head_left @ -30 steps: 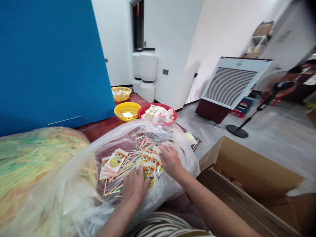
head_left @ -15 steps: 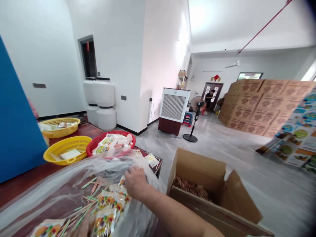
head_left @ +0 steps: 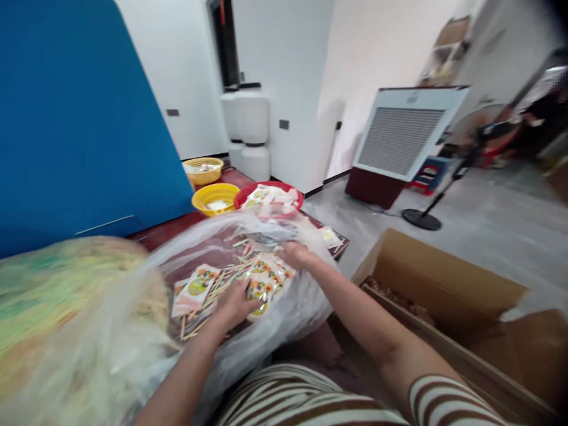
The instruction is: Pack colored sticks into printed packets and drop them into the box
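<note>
Printed fruit packets lie in a pile on a dark red table, with pale green, pink and cream sticks scattered to their left. My left hand is at the left edge of the pile, fingers apart, touching the packets. At the far side of the pile is my right hand; its fingertips are blurred against the packets and clear plastic, so its grip is unclear. Clear plastic sheeting surrounds the pile. More packets rest left of the sticks.
A red basket and yellow baskets stand behind. An open cardboard box is at the right. Bagged pale material lies left below a blue panel. A cooler and fan stand beyond; a person is far right.
The view has turned left and down. My left hand, mostly cut off before, now shows fully beside the packets. My right hand is still at the pile's far side.
</note>
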The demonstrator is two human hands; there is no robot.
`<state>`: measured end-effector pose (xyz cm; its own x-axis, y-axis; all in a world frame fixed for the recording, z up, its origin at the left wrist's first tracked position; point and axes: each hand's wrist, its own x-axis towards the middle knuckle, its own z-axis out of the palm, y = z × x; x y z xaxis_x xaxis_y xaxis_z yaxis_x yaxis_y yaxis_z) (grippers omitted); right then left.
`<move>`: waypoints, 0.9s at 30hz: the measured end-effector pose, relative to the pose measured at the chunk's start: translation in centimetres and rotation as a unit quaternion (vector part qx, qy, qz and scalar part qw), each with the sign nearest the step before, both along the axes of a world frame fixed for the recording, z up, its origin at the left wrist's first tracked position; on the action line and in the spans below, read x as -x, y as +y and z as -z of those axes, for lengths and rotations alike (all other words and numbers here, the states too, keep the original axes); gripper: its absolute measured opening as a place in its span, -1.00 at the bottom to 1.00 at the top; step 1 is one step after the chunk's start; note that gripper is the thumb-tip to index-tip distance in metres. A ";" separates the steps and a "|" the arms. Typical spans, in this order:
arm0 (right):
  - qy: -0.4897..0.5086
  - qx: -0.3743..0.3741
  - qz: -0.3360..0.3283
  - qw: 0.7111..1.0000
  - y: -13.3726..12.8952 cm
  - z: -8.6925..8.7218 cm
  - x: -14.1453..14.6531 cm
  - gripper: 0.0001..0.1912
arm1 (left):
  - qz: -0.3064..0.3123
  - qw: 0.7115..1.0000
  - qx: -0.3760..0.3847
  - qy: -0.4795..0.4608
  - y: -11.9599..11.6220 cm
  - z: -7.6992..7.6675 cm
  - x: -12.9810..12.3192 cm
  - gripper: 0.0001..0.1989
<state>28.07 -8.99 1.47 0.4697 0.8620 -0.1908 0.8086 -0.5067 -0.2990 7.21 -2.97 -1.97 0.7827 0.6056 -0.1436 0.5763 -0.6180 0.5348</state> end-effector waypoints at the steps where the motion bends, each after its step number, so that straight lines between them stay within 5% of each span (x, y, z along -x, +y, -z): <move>1: 0.012 -0.003 -0.005 1.000 0.0 0.4 -0.2 -0.62 | 0.006 1.000 -0.002 -0.020 -0.2 0.3 0.1 -0.51; 6: 0.029 -0.070 -0.043 0.996 -0.9 0.7 -0.3 -0.70 | 0.052 0.994 -0.032 -0.096 -0.5 2.4 1.2 -0.33; 9: 0.060 -0.127 -0.093 0.986 -1.9 0.4 0.4 -0.76 | 0.078 0.990 -0.057 -0.102 0.3 2.3 1.1 -0.26; 13: 0.231 -0.266 -0.225 0.909 -4.6 1.1 2.1 -0.77 | 0.096 0.982 -0.057 -0.154 0.9 1.5 1.1 0.06; 17: 0.239 -0.358 -0.168 0.887 -7.1 2.5 3.7 -0.76 | 0.079 0.977 -0.019 -0.196 0.2 1.8 2.3 0.05; 22: 0.246 -0.339 -0.182 0.890 -5.5 2.3 3.8 -0.75 | 0.126 0.959 -0.003 -0.253 -0.2 2.5 2.0 -0.19; 27: 0.270 -0.292 -0.205 0.894 -2.8 0.9 3.0 -0.62 | 0.089 0.945 0.112 -0.293 -0.9 2.3 -0.8 0.20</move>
